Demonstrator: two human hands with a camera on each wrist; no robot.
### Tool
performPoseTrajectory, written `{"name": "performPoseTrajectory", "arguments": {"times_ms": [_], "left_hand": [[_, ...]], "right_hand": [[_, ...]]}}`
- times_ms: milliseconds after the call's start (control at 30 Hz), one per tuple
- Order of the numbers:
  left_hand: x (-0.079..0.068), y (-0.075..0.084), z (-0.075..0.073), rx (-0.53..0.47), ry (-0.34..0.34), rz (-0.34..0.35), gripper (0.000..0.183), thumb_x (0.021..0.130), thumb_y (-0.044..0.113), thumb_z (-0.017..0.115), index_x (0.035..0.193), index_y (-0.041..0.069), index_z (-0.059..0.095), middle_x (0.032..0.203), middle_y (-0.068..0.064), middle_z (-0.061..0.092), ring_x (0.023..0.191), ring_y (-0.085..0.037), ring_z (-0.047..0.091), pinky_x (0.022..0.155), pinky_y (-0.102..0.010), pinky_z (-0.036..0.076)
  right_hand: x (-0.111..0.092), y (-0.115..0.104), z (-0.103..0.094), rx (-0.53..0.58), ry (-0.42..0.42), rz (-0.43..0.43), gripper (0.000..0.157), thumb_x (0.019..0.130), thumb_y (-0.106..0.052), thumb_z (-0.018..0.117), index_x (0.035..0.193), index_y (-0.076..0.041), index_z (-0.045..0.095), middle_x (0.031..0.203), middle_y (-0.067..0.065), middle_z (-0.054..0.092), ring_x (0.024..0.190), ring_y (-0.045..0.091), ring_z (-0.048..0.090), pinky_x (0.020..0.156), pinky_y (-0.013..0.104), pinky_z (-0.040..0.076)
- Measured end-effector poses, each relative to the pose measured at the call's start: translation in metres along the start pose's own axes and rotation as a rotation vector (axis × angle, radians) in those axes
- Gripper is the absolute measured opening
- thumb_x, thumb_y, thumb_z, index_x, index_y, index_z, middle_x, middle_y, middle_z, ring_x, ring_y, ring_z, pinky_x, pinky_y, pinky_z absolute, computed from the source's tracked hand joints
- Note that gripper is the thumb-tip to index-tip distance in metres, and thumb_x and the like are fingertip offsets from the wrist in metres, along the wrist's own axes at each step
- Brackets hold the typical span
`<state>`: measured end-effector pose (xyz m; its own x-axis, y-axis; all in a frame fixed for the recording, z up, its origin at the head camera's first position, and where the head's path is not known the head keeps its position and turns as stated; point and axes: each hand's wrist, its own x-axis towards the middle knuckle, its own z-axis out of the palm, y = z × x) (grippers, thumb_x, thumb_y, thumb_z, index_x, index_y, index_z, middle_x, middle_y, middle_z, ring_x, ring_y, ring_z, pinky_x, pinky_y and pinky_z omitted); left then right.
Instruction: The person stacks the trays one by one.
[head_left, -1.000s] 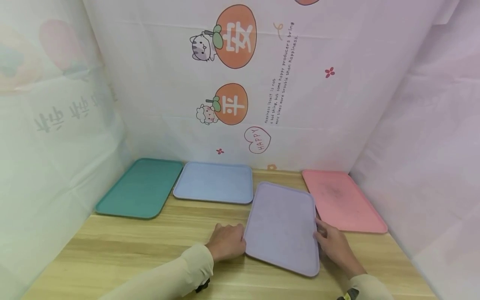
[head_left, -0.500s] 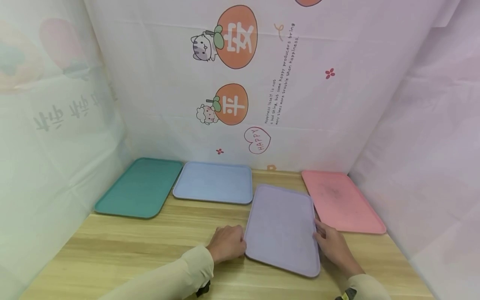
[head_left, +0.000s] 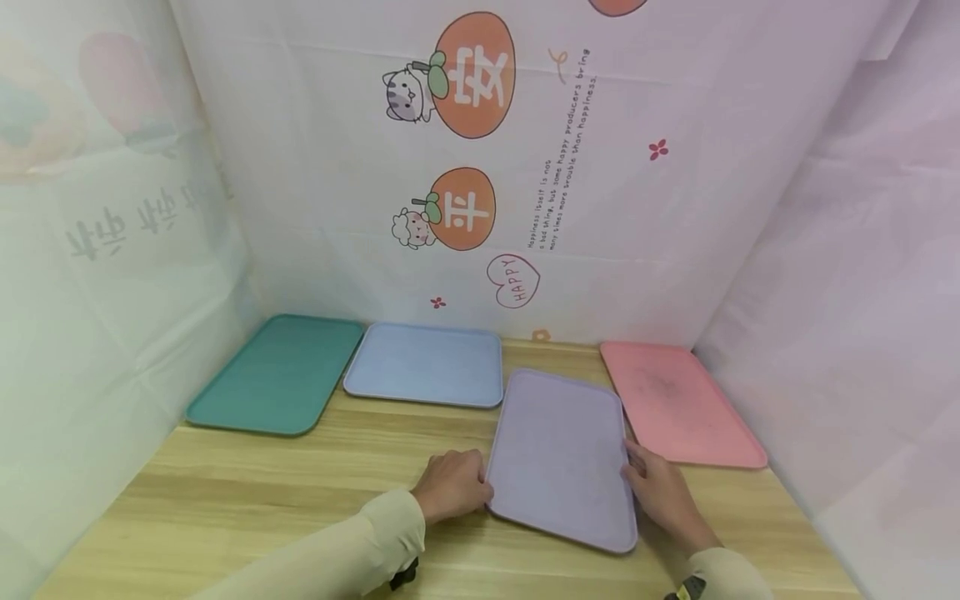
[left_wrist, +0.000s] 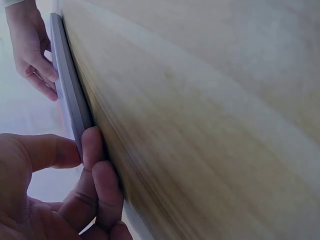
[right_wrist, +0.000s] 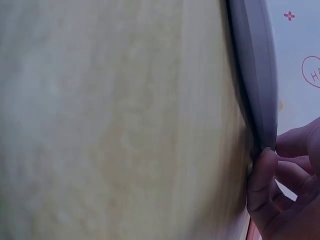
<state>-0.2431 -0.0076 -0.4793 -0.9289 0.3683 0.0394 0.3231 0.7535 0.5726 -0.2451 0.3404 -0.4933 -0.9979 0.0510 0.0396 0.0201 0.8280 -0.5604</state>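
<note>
Left hand [head_left: 452, 486] and right hand [head_left: 663, 493] pinch a purple tray [head_left: 558, 460] by its sides — fingers curled. A pink tray [head_left: 690, 417] (smudged) lies right.

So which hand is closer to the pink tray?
Right. The right hand grips the right edge of the purple tray, close to the pink tray; the left hand grips the purple tray's left edge, farther away.
</note>
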Motion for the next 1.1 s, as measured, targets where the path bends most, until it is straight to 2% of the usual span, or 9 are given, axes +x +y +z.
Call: {"name": "performPoseTrajectory", "arguments": {"times_ms": [167,267,333,567,767,967,1100], "left_hand": [[0.0016,-0.0003,-0.0017,-0.004,-0.002,0.007,0.029,0.080,0.013,0.076,0.055,0.020,0.063,0.049,0.013,0.057,0.052,-0.010,0.049,0.078,-0.041,0.051],[0.0028,-0.0016,-0.0014,-0.003,-0.013,0.005,0.030,0.081,0.013,0.077,0.053,0.019,0.065,0.047,0.014,0.058,0.053,-0.011,0.050,0.086,-0.049,0.054],[0.0033,-0.0021,-0.0018,-0.003,-0.020,0.002,0.031,0.082,0.013,0.076,0.053,0.019,0.066,0.047,0.014,0.058,0.053,-0.011,0.050,0.087,-0.049,0.053],[0.0039,-0.0029,-0.0036,-0.019,-0.020,-0.003,0.031,0.086,0.015,0.073,0.057,0.020,0.065,0.049,0.014,0.061,0.055,-0.010,0.052,0.071,-0.035,0.047],[0.0045,-0.0028,-0.0044,-0.021,-0.004,0.000,0.020,0.087,0.014,0.075,0.071,0.020,0.065,0.055,0.013,0.063,0.060,-0.008,0.054,0.075,-0.035,0.049],[0.0050,-0.0045,-0.0033,-0.023,0.001,-0.001,0.017,0.086,0.015,0.075,0.074,0.019,0.063,0.059,0.011,0.062,0.060,-0.010,0.053,0.064,-0.030,0.044],[0.0058,-0.0063,-0.0032,-0.036,-0.003,-0.010,0.014,0.087,0.017,0.075,0.079,0.019,0.064,0.064,0.010,0.063,0.062,-0.011,0.054,0.061,-0.029,0.043]], "right_hand": [[-0.0010,-0.0005,0.0020,-0.002,0.009,0.003,0.056,0.107,-0.009,0.059,0.158,0.010,0.045,0.156,0.032,0.051,0.145,0.053,0.051,0.119,0.065,0.044],[-0.0013,0.0000,0.0035,-0.002,0.009,0.007,0.055,0.108,-0.009,0.059,0.158,0.010,0.046,0.155,0.032,0.053,0.144,0.052,0.054,0.117,0.064,0.047],[-0.0014,0.0003,0.0041,-0.005,0.012,0.009,0.055,0.108,-0.009,0.059,0.157,0.010,0.047,0.155,0.032,0.053,0.143,0.053,0.054,0.116,0.065,0.047],[-0.0032,-0.0017,0.0034,-0.014,0.037,-0.013,0.052,0.107,-0.009,0.060,0.155,0.010,0.051,0.153,0.032,0.056,0.140,0.053,0.057,0.116,0.064,0.049],[-0.0039,-0.0016,0.0040,-0.017,0.055,-0.024,0.052,0.107,-0.008,0.061,0.154,0.010,0.052,0.150,0.031,0.058,0.136,0.052,0.061,0.114,0.063,0.051],[-0.0039,-0.0027,0.0038,-0.006,0.054,-0.012,0.052,0.107,-0.009,0.060,0.155,0.010,0.050,0.151,0.031,0.058,0.137,0.052,0.061,0.114,0.062,0.051],[-0.0047,-0.0022,0.0035,0.004,0.058,-0.001,0.052,0.108,-0.011,0.059,0.155,0.009,0.051,0.151,0.031,0.058,0.137,0.051,0.061,0.113,0.062,0.052]]}}
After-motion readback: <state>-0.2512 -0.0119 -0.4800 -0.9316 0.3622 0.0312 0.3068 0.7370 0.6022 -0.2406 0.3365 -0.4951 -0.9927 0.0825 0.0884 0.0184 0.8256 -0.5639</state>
